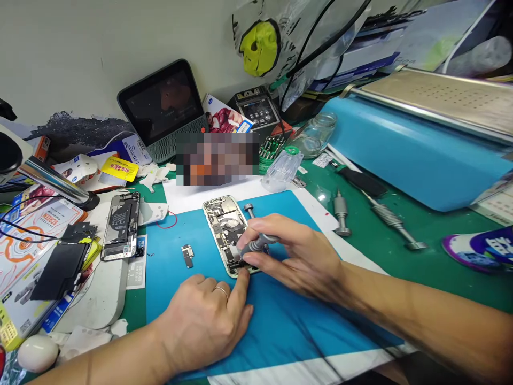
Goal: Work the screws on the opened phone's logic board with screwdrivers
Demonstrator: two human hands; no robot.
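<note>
An opened phone with its inner parts bare lies on the blue mat. My right hand is closed in a pinch on a grey screwdriver, held slanted over the lower part of the phone. Its tip is hard to make out. My left hand lies on the mat with the index finger stretched to the phone's bottom edge and the other fingers curled, gripping nothing. To the left of the phone is a small metal-and-black part. Another screwdriver lies beside the phone's upper right, partly behind my right hand.
A second opened phone rests at the left, near boxes and a lamp stand. Two more screwdrivers lie at the right. Behind stand a bit holder, a glass jar and a smart display. A blue-sided machine fills the right.
</note>
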